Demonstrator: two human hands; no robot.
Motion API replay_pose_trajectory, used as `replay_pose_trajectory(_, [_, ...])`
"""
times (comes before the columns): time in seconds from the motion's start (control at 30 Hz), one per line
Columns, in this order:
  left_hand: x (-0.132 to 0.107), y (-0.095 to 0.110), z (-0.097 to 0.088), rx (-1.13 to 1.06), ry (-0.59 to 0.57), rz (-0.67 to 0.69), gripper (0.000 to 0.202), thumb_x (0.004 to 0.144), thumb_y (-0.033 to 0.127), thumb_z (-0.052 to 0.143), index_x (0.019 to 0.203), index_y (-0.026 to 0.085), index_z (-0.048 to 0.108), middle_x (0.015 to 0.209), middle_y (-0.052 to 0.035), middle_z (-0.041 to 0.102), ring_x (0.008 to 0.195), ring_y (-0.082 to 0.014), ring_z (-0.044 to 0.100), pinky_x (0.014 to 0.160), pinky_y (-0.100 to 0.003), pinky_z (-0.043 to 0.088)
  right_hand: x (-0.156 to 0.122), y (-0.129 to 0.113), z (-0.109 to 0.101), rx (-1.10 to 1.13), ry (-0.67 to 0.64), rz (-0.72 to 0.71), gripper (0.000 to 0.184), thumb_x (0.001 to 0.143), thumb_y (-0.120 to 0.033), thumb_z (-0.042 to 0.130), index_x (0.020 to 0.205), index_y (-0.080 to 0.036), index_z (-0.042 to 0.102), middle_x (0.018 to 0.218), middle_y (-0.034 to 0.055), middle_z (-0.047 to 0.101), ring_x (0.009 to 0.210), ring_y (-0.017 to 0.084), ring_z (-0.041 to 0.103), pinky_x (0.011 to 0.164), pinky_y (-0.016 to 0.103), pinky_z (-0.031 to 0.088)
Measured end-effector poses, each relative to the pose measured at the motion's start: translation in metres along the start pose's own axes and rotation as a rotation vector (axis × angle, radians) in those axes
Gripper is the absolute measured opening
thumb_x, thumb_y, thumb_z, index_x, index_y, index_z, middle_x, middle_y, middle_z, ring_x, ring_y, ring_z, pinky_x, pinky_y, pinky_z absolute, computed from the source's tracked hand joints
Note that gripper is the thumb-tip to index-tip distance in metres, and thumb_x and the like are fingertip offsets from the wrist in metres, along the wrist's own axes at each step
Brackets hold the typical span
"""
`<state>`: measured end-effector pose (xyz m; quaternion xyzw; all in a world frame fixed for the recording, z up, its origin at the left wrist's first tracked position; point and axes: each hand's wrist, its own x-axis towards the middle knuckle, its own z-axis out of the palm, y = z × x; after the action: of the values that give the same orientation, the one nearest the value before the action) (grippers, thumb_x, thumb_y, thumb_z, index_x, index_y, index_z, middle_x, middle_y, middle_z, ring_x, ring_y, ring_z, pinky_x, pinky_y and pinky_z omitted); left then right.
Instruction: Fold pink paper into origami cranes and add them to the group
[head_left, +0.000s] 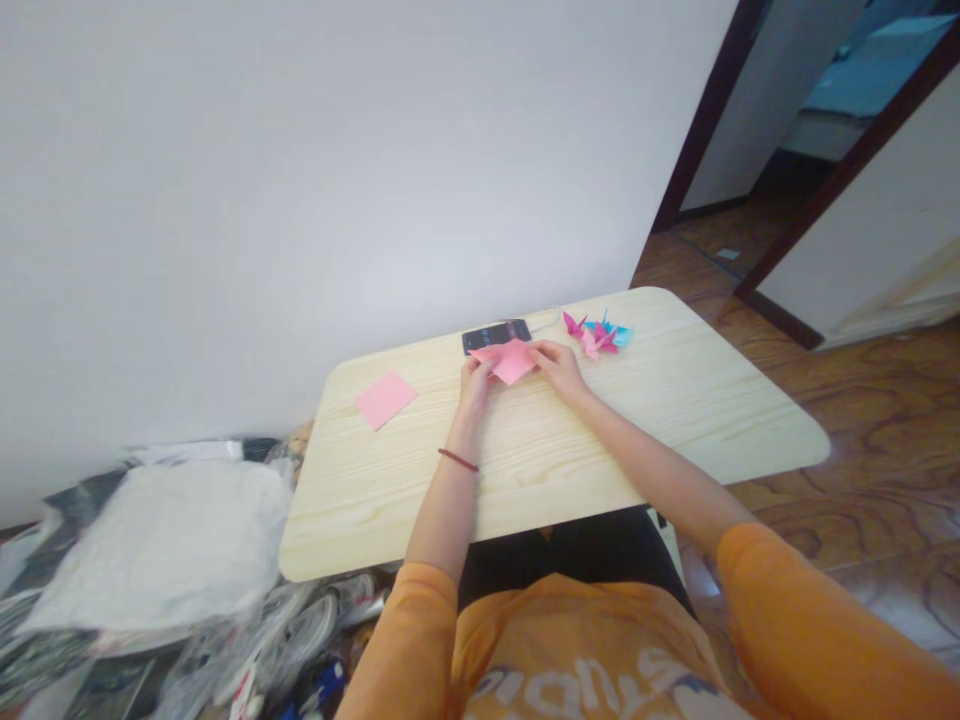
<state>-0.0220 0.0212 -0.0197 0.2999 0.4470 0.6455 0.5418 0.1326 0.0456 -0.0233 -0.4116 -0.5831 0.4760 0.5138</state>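
Pink origami paper (510, 360), near the far edge of a pale wood table (375, 480): left hand (474, 388) and right hand (559, 370) grip it, fingertips partly hidden. Smartphone (496, 336) behind, partly covered; paper cranes (596, 335) overlapping.

A plain white wall (300, 200) stands behind a rounded pale-wood table (720, 400); glossy brown wood-grain flooring (862, 450) runs rightward to a dark-framed doorway (709, 110).

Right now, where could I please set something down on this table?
Bare wood lies right of the origami cranes and between the pink paper square and the left hand; it is crowded where the phone, folded pink paper and right hand meet.
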Motion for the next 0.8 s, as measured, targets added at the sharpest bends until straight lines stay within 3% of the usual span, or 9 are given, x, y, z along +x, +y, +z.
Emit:
replay_pose_trajectory(0.1, [0.002, -0.003, -0.004, 0.072, -0.037, 0.034, 0.027, 0.055, 0.018, 0.075, 0.081, 0.014, 0.07, 0.082, -0.0069, 0.071, 0.076, -0.0192, 0.064, 0.072, -0.03, 0.05, -0.001, -0.001, 0.001, -0.037, -0.016, -0.027, 0.035, 0.072, -0.051, 0.061, 0.075, -0.016, 0.066, 0.07, 0.003, 0.064, 0.067, 0.017, 0.056, 0.06, 0.027, 0.043])
replay_pose_trajectory(0.23, [0.003, -0.006, -0.007, 0.132, -0.001, 0.015, 0.024, 0.056, 0.02, 0.078, 0.078, 0.012, 0.07, 0.078, -0.0086, 0.071, 0.074, -0.0209, 0.064, 0.075, -0.033, 0.049, 0.0, 0.001, 0.0, -0.14, -0.012, -0.054, 0.03, 0.074, -0.046, 0.06, 0.068, -0.017, 0.061, 0.065, 0.0025, 0.06, 0.066, 0.016, 0.054, 0.061, 0.028, 0.041])
replay_pose_trajectory(0.37, [0.001, -0.004, -0.006, 0.138, -0.035, -0.007, 0.03, 0.054, 0.019, 0.081, 0.081, 0.012, 0.069, 0.081, -0.0092, 0.072, 0.074, -0.0209, 0.065, 0.078, -0.034, 0.049, 0.003, 0.007, -0.001, -0.011, 0.044, -0.083, 0.026, 0.066, -0.037, 0.065, 0.081, -0.021, 0.051, 0.077, -0.001, 0.057, 0.065, 0.012, 0.053, 0.062, 0.025, 0.042])
replay_pose_trajectory(0.5, [-0.001, -0.003, -0.006, 0.095, 0.025, -0.013, 0.044, 0.051, 0.017, 0.085, 0.091, 0.014, 0.066, 0.085, -0.0094, 0.071, 0.072, -0.0204, 0.066, 0.078, -0.037, 0.05, 0.005, 0.009, -0.003, 0.046, -0.011, -0.079, 0.023, 0.064, -0.029, 0.063, 0.076, -0.022, 0.044, 0.077, -0.0035, 0.053, 0.063, 0.009, 0.052, 0.06, 0.023, 0.043])
replay_pose_trajectory(0.6, [-0.001, -0.001, -0.008, 0.113, 0.036, -0.009, 0.047, 0.05, 0.017, 0.085, 0.092, 0.016, 0.064, 0.084, -0.0085, 0.071, 0.072, -0.02, 0.066, 0.077, -0.036, 0.052, 0.006, 0.007, -0.004, 0.085, -0.095, -0.039, 0.012, 0.064, -0.024, 0.055, 0.075, -0.02, 0.055, 0.079, -0.0004, 0.061, 0.072, 0.014, 0.059, 0.066, 0.026, 0.046])
replay_pose_trajectory(0.7, [-0.001, 0.003, -0.011, 0.106, -0.012, -0.011, 0.044, 0.051, 0.018, 0.084, 0.09, 0.016, 0.065, 0.085, -0.008, 0.072, 0.075, -0.0201, 0.066, 0.077, -0.035, 0.053, 0.005, 0.006, -0.004, 0.112, -0.16, 0.015, 0.028, 0.062, -0.019, 0.049, 0.084, -0.019, 0.067, 0.091, 0.0039, 0.069, 0.083, 0.018, 0.064, 0.073, 0.031, 0.05])
replay_pose_trajectory(0.8, [-0.002, 0.006, -0.012, 0.102, -0.047, -0.046, 0.04, 0.053, 0.017, 0.083, 0.09, 0.015, 0.066, 0.085, -0.0084, 0.072, 0.075, -0.0203, 0.066, 0.078, -0.036, 0.053, 0.004, 0.007, -0.004, 0.065, -0.207, 0.025, 0.027, 0.061, -0.018, 0.055, 0.082, -0.018, 0.072, 0.092, 0.0062, 0.073, 0.087, 0.021, 0.066, 0.08, 0.035, 0.051])
